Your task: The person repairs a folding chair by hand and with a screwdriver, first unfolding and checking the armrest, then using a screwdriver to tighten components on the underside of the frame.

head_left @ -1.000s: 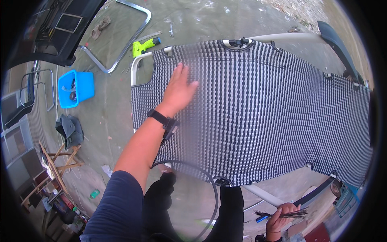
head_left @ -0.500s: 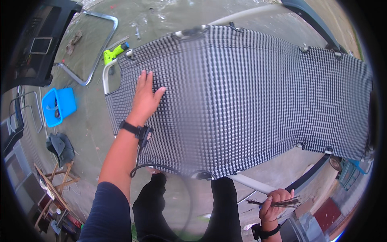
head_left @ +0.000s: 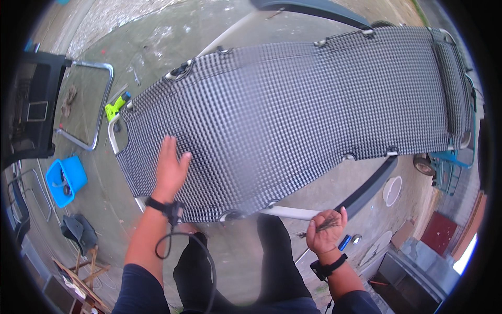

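A reclining lounge chair with a black-and-white woven seat (head_left: 314, 89) stretches across the view in front of me. My left hand (head_left: 171, 170) is over the left part of the weave, fingers extended and holding nothing; the palm appears to rest on it. At the lower right, my right hand (head_left: 323, 243) is closed around a small bundle of thin dark wire-like strands (head_left: 328, 224), whose loose ends stick out past the fingers. That hand is beside the chair's white frame tube (head_left: 290, 212) and dark armrest (head_left: 368, 188).
A lime-green power drill (head_left: 114, 108) lies by the chair's left end. Left of it are a bent metal tube (head_left: 109, 78) and a blue basket (head_left: 76, 175) with items inside. A wooden stand (head_left: 91, 275) is lower left. A white bowl (head_left: 392, 191) and teal cart (head_left: 449, 172) are at right.
The view has shifted, and more of the chair's right end shows. My right hand has turned and come up beside the armrest, still gripping the strands. My left hand stays on the weave.
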Tool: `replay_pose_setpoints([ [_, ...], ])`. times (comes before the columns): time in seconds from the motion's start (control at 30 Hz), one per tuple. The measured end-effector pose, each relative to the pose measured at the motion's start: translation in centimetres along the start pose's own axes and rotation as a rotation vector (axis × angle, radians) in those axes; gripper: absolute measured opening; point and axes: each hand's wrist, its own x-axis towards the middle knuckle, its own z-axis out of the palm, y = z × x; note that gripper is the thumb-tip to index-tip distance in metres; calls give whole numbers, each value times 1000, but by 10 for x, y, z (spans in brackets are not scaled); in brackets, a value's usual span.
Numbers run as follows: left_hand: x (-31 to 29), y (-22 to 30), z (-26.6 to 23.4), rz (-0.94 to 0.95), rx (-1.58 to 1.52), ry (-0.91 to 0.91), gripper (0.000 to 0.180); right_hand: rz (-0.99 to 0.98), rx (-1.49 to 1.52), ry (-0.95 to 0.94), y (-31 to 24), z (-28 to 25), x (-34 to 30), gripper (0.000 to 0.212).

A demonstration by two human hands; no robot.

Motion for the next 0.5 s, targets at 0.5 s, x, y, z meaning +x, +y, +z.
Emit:
replay_pose_setpoints([
  [0.5,-126,325,0,87,-523,-607,47,30,866,9,40,-46,-8,17],
])
